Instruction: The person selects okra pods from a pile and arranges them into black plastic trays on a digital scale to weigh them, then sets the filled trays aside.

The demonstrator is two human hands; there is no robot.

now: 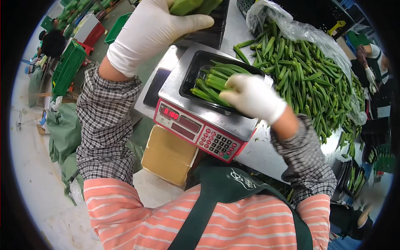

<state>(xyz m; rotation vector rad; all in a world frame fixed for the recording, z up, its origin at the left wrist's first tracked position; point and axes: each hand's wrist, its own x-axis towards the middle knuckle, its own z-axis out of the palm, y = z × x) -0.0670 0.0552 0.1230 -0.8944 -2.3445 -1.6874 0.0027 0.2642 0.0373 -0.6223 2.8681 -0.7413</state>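
A black tray (196,70) with several green okra pods (216,79) lies on the metal plate of a red and white scale (191,129), whose red digits read about 0.180. My right hand (256,98), in a white glove, is over the right part of the tray with its fingers curled down at the pods; what its fingertips hold is hidden. At the top, my gloved left hand (160,31) is wrapped round larger green pods (196,6), above and left of the tray.
A large okra heap (308,79) with clear plastic film (300,33) covers the steel table at the right. Below the scale stands a tan box (168,155). Green crates (68,68) are at the left. Another person (375,66) works at the far right.
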